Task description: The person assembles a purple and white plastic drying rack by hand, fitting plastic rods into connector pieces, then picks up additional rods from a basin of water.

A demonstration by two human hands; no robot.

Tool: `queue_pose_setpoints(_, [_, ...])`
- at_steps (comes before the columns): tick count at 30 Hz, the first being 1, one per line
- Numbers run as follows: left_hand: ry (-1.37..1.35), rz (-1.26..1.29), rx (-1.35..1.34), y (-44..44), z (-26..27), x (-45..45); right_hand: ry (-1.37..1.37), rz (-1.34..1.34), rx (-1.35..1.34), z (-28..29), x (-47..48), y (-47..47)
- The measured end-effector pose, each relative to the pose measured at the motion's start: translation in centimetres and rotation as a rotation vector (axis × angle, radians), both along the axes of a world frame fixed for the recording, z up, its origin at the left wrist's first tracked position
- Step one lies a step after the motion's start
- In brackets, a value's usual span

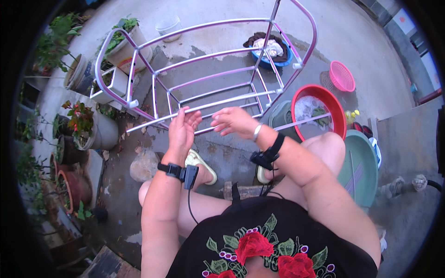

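Note:
A long, thin metal tube [226, 100] slants across the front of a purple-and-silver tubular rack frame [212, 57]. My left hand [184, 125] is raised at the tube, palm turned inward and fingers apart. It covers a short stretch of the tube; whether they touch I cannot tell. Facing it, my right hand [238, 121] hovers just below the tube with loosely curled, spread fingers and nothing in them. To the right, a red basin [342, 118] holds sudsy water and a greenish cloth [319, 116]. Another tube [302, 121] rests across the basin.
Potted plants [102, 130] and a rock [143, 165] line the left side. At right are a green basin [368, 173] with thin rods, a pink basket [342, 76] and a yellow-capped bottle [352, 114]. A blue basin [286, 62] of cloth stands behind the frame.

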State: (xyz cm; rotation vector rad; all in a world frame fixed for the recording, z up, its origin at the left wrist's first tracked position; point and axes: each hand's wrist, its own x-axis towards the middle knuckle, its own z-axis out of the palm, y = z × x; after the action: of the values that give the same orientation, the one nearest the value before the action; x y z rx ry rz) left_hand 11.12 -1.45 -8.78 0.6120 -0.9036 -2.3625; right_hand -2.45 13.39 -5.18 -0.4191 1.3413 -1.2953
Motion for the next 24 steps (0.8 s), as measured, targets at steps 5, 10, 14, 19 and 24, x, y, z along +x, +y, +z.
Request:
queue_pose_setpoints(5, [-0.197,0.13,-0.165,0.5,-0.5,-2.3,0.29,-0.277,0.158,0.5,-4.6,5.2])
queue_pose_setpoints(10, [-0.25,0.195,-0.192,1.5,-3.0,-6.8,0.269,-0.696,0.235,1.6,-10.5,9.4])
queue_pose_setpoints(14, [-0.251,0.204,-0.172,2.6,-5.4,-9.9,0.27,-0.842,0.251,1.6,-13.9,11.7])
queue_pose_setpoints(19, [-0.285,0.197,-0.094,3.0,-9.4,-12.9,0.103,-0.919,0.309,-0.5,-18.8,13.1])
queue_pose_setpoints(24, [-0.328,0.24,-0.079,2.3,-11.7,-14.6,0.018,-0.851,0.318,-4.2,-23.8,11.7])
